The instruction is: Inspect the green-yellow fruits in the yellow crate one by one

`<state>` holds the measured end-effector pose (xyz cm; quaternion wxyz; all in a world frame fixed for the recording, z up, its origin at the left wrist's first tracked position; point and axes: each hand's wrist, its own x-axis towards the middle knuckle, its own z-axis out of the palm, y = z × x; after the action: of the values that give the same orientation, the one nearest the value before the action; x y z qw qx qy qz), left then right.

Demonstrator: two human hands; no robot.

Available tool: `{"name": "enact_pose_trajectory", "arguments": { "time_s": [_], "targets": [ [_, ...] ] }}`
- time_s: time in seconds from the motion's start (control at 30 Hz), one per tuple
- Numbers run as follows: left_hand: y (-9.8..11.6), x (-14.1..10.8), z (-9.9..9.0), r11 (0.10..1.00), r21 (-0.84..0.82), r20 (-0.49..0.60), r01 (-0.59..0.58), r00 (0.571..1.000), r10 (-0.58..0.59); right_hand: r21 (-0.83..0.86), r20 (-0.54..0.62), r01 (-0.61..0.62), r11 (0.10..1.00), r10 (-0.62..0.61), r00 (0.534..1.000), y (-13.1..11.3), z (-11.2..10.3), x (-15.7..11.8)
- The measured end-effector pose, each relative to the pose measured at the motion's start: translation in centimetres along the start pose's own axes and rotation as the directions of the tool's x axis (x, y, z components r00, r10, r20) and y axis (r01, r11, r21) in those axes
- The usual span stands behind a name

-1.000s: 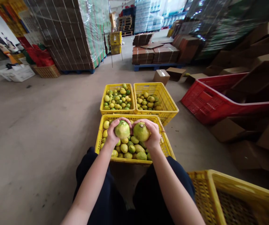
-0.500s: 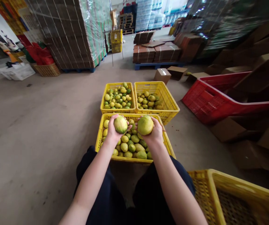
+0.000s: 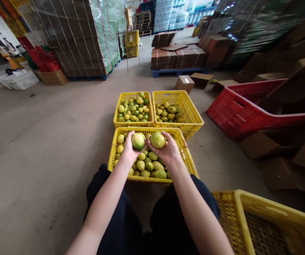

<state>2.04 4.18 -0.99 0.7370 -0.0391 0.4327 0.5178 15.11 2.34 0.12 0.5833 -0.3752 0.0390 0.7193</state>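
My left hand (image 3: 130, 151) holds a yellow-green fruit (image 3: 138, 141) with a darker green underside. A rounder yellow-green fruit (image 3: 158, 140) rests in my right hand (image 3: 168, 150), its fingers curled around the side. Both hands are close together above the near yellow crate (image 3: 192, 166), which is filled with yellow and green fruits. Behind it stand two more yellow crates: the left one (image 3: 116, 106) is full of smaller fruits, and the right one (image 3: 192, 109) has fruits mostly in its left part.
A yellow crate (image 3: 239, 212) stands at the lower right, near my right knee. Further right, a red crate (image 3: 229, 109) sits among cardboard boxes. A small carton (image 3: 184, 84) and a blue pallet of flattened cardboard (image 3: 177, 58) are beyond the crates.
My right hand has moved left with its fruit, closer to my left hand. The fruit in my left hand has turned a little, and both fruits show different sides.
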Motion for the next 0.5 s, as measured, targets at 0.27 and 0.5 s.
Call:
{"name": "enact_pose_trajectory", "arguments": {
  "time_s": [0.27, 0.5],
  "targets": [
    [0.31, -0.04, -0.32, 0.998, -0.050, 0.091, -0.040, 0.995, 0.044, 0.030, -0.020, -0.023, 0.999, 0.024, 1.000, -0.06, -0.25, 0.45],
    [0.42, 0.34, -0.09, 0.994, 0.028, 0.085, 0.105, 0.991, -0.107, 0.051, 0.029, -0.103, 0.993, 0.101, 0.994, -0.32, -0.62, 0.51]
  ]
}}
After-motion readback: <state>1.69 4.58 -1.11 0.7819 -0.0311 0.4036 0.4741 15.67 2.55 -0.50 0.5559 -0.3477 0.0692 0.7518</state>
